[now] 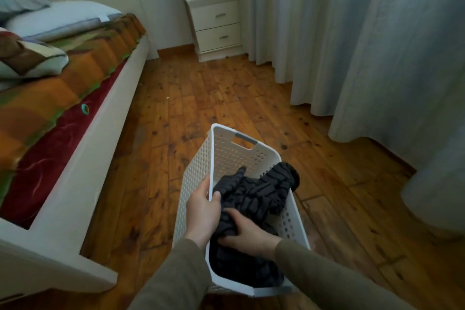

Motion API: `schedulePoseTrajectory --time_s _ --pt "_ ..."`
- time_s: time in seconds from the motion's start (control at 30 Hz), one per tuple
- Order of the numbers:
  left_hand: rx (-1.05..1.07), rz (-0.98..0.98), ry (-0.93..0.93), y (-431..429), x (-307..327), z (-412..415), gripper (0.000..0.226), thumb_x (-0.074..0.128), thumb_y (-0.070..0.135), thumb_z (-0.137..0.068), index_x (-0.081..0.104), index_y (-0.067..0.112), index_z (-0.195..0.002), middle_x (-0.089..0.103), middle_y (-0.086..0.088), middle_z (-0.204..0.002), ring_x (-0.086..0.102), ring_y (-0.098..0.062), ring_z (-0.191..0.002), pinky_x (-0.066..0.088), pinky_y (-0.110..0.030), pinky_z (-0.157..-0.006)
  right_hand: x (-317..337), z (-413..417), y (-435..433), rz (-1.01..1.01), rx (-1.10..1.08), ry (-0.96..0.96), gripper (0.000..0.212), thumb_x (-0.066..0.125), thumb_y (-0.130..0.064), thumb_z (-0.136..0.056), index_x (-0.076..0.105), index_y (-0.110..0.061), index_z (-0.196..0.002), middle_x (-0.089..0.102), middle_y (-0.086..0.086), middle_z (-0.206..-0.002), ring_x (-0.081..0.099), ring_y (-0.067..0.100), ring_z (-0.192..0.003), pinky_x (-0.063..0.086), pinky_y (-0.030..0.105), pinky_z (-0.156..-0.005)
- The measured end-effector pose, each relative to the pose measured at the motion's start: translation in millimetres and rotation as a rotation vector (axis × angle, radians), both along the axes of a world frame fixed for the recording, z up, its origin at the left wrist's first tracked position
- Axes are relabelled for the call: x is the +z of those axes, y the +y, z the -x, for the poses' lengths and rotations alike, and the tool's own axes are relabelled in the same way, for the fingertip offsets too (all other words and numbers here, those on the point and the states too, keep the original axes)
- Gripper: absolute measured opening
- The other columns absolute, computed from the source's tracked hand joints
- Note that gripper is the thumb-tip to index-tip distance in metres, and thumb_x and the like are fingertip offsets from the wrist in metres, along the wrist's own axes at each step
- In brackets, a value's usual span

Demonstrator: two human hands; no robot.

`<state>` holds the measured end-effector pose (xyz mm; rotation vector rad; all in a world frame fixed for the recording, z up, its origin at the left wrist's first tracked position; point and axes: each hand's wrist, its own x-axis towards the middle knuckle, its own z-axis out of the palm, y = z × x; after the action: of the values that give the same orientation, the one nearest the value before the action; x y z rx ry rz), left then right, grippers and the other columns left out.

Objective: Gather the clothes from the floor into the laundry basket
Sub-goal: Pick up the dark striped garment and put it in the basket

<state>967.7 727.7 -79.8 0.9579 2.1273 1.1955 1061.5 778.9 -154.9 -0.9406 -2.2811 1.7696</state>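
A white perforated laundry basket (224, 148) is held above the wooden floor, low in the middle of the view. Inside it lies a dark grey garment with black stripes (261, 194), one end draped over the right rim. My left hand (202, 211) grips the basket's left rim, thumb inside. My right hand (247, 233) is inside the basket, its fingers closed on a fold of the dark garment. Both arms wear olive sleeves.
A bed (63, 118) with a white frame, orange and red covers and pillows fills the left side. A white chest of drawers (216, 15) stands against the far wall. Long pale curtains (364, 45) hang along the right. Bare wooden floor (201, 98) lies between them.
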Motion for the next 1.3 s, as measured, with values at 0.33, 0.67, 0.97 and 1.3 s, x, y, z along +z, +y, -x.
schedulePoseTrajectory --time_s 0.33,0.67,0.97,1.3 --pt "-0.01 -0.013 -0.027 3 -2 3 0.049 0.047 0.003 -0.093 0.039 0.011 -0.141 0.046 -0.004 -0.145 0.041 -0.02 -0.134 0.031 -0.022 -0.105 28 -29 115 -0.278 -0.842 -0.033 0.031 0.049 -0.019 -0.093 0.058 0.0 -0.116 0.063 0.021 -0.117 0.058 0.034 -0.107 0.046 0.041 -0.093" --pt "-0.016 -0.022 -0.004 3 -6 2 0.05 0.048 0.003 -0.093 0.039 0.013 -0.141 0.046 -0.001 -0.145 0.04 -0.015 -0.135 0.028 -0.015 -0.1 -42 -36 148 0.32 -0.952 -0.109 0.052 0.049 -0.027 -0.092 0.044 0.003 -0.134 0.051 0.023 -0.134 0.051 0.04 -0.12 0.041 0.049 -0.104" --pt "-0.034 -0.037 0.009 5 -1 -6 0.049 0.047 0.002 -0.093 0.04 0.013 -0.141 0.048 -0.001 -0.142 0.042 -0.015 -0.133 0.03 -0.015 -0.099 5 -29 128 -0.005 -1.209 0.21 0.033 0.048 -0.002 -0.088 0.06 -0.008 -0.117 0.059 0.015 -0.125 0.054 0.03 -0.117 0.043 0.043 -0.105" --pt "0.012 -0.041 -0.018 3 1 -3 0.047 0.047 0.002 -0.092 0.045 0.011 -0.138 0.054 -0.004 -0.135 0.048 -0.019 -0.127 0.038 -0.025 -0.103 66 -5 78 0.42 -0.884 0.488 0.014 0.058 -0.017 -0.088 0.065 -0.008 -0.08 0.065 0.008 -0.078 0.062 0.023 -0.08 0.051 0.036 -0.082"
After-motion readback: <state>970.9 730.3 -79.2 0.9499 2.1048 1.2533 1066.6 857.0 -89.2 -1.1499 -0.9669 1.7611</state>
